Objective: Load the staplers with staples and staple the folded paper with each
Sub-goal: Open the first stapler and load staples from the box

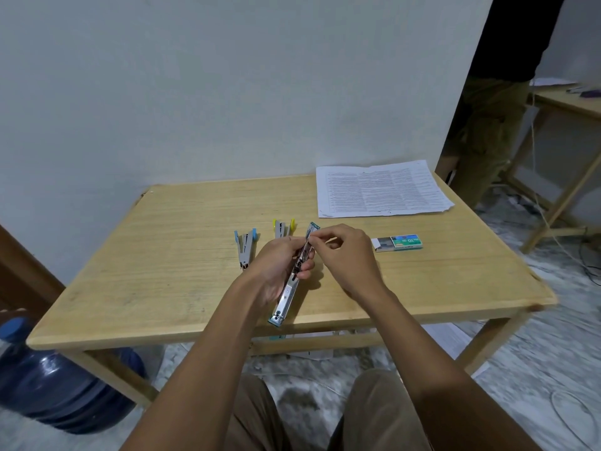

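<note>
Wooden table: left hand grips stapler (reaching near edge), right hand pinches its tip.

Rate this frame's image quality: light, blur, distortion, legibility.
Head view: dim, even light, with faint shadows under the left hand and right hand on the table; wide-angle distortion bows the table's edges; the floor at lower right is smeared; the printed paper has unreadable text; the opened stapler shows small glints on its metal.
</note>
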The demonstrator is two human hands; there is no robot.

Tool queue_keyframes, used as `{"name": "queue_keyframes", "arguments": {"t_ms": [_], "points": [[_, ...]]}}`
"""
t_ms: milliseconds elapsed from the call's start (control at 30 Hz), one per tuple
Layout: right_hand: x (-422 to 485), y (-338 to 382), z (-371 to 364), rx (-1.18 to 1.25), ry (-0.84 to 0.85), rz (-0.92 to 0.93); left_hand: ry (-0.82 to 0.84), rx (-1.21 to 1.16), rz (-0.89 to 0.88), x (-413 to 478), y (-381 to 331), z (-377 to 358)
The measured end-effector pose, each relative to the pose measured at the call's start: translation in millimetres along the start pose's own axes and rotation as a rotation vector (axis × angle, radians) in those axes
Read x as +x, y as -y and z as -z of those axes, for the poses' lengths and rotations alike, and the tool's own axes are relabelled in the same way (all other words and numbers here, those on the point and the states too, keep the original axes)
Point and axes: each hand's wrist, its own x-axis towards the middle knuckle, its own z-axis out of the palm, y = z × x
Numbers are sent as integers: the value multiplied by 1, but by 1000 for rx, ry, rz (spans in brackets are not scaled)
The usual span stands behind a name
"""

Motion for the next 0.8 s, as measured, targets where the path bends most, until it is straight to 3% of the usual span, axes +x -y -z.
{"name": "queue_keyframes", "arguments": {"t_ms": [400,633,800], "points": [[-6,1,2,33,-5,-68,-70,-46,-24,4,-4,3],[-28,-2,5,6,461,-11,-268,-187,-64,15,-8,4],[-27,4,12,-76,584,42,-329,-285,-159,24,-12,0]]}}
